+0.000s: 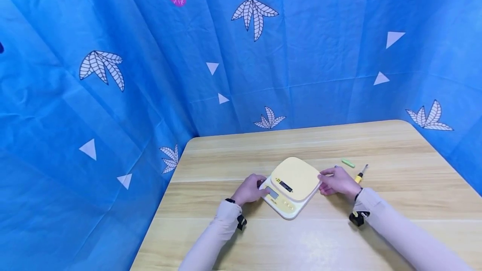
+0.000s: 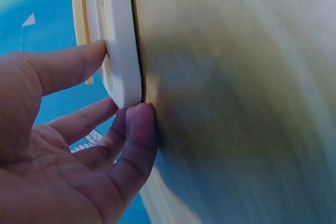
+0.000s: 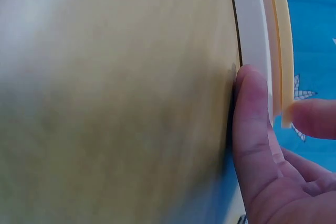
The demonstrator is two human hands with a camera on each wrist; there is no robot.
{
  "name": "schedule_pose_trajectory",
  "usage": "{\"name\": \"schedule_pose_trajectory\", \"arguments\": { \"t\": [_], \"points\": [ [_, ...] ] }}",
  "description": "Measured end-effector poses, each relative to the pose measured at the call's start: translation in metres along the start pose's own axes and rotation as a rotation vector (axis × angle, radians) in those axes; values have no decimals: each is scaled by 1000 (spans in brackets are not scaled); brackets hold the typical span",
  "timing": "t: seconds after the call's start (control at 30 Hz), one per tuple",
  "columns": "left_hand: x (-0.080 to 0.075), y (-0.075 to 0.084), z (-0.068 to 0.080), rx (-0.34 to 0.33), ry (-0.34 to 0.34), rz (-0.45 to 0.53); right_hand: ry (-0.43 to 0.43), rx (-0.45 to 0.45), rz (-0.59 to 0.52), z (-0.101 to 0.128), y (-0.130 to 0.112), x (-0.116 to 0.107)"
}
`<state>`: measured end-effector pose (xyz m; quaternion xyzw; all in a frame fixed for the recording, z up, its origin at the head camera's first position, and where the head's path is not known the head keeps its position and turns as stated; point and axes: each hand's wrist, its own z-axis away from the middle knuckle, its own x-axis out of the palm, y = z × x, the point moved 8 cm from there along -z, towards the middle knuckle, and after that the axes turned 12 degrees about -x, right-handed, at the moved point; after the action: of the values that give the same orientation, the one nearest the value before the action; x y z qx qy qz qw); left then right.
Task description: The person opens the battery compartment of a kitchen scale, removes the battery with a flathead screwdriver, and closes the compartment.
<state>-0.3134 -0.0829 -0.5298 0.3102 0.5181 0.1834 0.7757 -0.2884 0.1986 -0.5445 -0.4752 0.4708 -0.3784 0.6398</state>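
A small kitchen scale [image 1: 295,179] with a yellow platform and a white base lies on the wooden table [image 1: 339,237]. My left hand [image 1: 260,188] pinches its left edge. In the left wrist view the thumb [image 2: 137,129] sits under the white base [image 2: 123,40] at the table and the forefinger [image 2: 79,64] lies on the upper rim. My right hand [image 1: 326,181] pinches the right edge. There the thumb [image 3: 251,108] presses the white base [image 3: 249,19] and a fingertip [image 3: 310,116] touches the yellow platform [image 3: 281,35].
A small green stick-shaped object [image 1: 348,163] and a yellow-handled screwdriver [image 1: 360,173] lie on the table just right of my right hand. Blue patterned cloth [image 1: 113,95] hangs around the table at the back and on both sides.
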Motion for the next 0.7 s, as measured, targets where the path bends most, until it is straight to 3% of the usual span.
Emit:
{"name": "schedule_pose_trajectory", "arguments": {
  "t": [0.13,0.33,0.5,0.7],
  "points": [
    [7,5,7,-2,-41,-24,14,2,65,-8,-2,-5],
    [19,19,21,33,-55,-137,36,-8,182,-21,-3,-13],
    [28,26,26,24,-79,-202,42,-29,262,-31,-6,-15],
    [35,33,25,42,-101,-205,48,-86,292,-42,-11,-15]
  ]
}}
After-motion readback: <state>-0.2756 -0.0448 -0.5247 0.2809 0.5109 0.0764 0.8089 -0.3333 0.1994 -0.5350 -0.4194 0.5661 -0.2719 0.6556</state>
